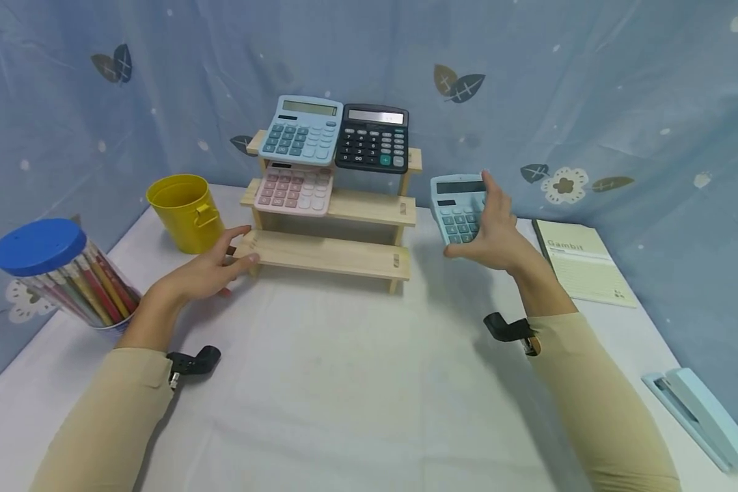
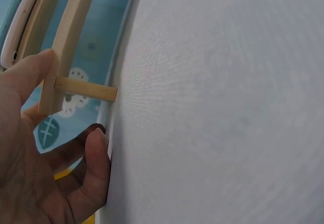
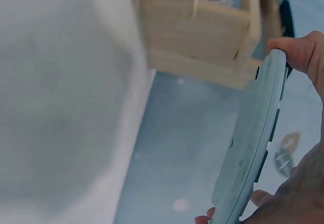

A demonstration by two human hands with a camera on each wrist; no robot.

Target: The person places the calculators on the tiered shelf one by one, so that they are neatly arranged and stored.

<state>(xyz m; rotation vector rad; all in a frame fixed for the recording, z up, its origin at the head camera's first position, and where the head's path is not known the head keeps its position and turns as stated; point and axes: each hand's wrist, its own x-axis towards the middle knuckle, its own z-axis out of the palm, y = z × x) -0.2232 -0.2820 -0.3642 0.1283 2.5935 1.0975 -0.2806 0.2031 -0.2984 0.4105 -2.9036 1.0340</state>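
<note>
My right hand (image 1: pixel 497 231) grips a light blue calculator (image 1: pixel 458 205) by its edges, to the right of a three-step wooden rack (image 1: pixel 326 254). In the right wrist view the calculator (image 3: pixel 253 133) shows edge-on, thumb at one end and fingertips at the other. My left hand (image 1: pixel 204 272) pinches the left end of the rack's lowest step between thumb and index finger, the other fingers curled below. Another light blue calculator (image 1: pixel 301 131) and a black calculator (image 1: pixel 372 138) lean side by side on the top step. A pink calculator (image 1: pixel 293 189) leans on the middle step's left half.
A yellow bucket (image 1: pixel 187 213) and a clear, blue-lidded jar of pencils (image 1: pixel 76 280) stand at the left. On the right lie a notebook (image 1: pixel 584 263) and a light blue stapler (image 1: pixel 701 417). A patterned blue cloth (image 1: pixel 357 41) hangs behind the white table (image 1: pixel 326 383).
</note>
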